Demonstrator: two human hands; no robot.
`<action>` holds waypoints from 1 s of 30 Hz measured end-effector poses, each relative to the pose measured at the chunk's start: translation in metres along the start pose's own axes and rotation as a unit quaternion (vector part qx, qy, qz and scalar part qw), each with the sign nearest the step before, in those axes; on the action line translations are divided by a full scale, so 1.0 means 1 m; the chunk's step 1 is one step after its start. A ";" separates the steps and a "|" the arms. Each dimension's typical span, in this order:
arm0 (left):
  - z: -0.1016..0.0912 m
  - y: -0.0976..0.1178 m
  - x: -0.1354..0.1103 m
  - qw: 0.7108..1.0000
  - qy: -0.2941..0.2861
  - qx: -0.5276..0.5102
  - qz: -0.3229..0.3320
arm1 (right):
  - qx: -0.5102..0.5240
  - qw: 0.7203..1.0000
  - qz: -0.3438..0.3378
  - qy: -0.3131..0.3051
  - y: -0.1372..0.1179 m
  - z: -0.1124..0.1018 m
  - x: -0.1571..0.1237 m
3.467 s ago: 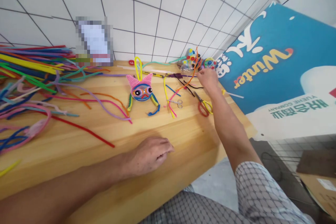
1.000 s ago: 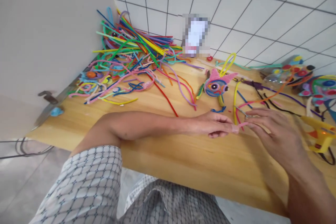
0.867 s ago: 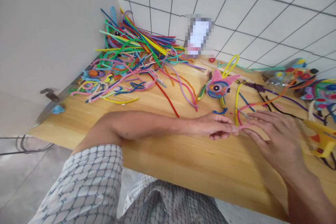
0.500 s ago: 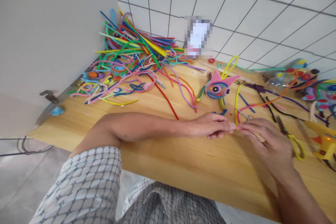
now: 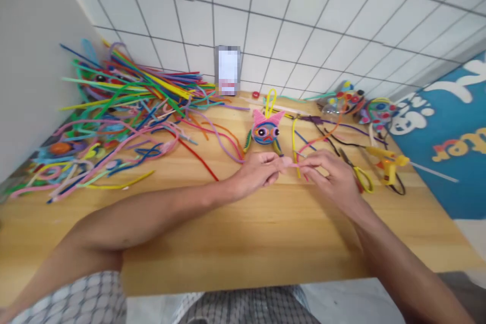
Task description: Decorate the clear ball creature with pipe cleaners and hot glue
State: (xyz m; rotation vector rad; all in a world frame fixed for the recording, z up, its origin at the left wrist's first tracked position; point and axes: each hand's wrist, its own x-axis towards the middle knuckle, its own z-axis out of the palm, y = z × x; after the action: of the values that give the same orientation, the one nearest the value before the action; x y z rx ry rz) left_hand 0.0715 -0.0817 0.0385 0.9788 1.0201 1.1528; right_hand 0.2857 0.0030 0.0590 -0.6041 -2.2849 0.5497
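Note:
A short pink pipe cleaner [image 5: 293,164] stretches between my hands above the table. My left hand [image 5: 260,173] pinches one end of it, with the fingers closed. At the other end, the thumb and fingers of my right hand [image 5: 329,176] are also closed on it. A small shiny metal bit shows by the right fingertips; its kind cannot be made out. Just beyond my left hand stands a round owl-like pipe cleaner figure [image 5: 266,133] with pink pointed ears, big eyes and a yellow loop on top. A yellow pipe cleaner [image 5: 294,136] lies behind the hands.
A large heap of coloured pipe cleaners [image 5: 144,96] covers the left. A phone [image 5: 228,71] leans on the tiled wall. To the right lie yellow-handled scissors [image 5: 362,178] and a yellow glue gun [image 5: 388,164]. More decorated figures [image 5: 377,114] stand at the back right.
My view has swung right, so the table's things sit farther left and the blue sign shows. Both hands still hold the pink pipe cleaner between them.

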 end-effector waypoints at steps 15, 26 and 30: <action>-0.072 0.005 0.041 0.941 0.268 0.096 0.184 | 0.016 0.999 0.000 0.038 0.054 0.033 0.091; -0.081 -0.016 0.039 0.887 0.213 0.318 0.258 | -0.006 1.000 -0.002 0.021 0.067 0.040 0.090; -0.084 -0.020 0.040 0.846 0.187 0.386 0.316 | -0.005 1.000 -0.005 0.012 0.068 0.042 0.090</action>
State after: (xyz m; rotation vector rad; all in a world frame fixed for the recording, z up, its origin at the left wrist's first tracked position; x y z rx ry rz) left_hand -0.0006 -0.0386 -0.0064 1.8818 1.6048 1.5413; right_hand 0.2149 0.0996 0.0409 -0.6007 -2.2681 0.5246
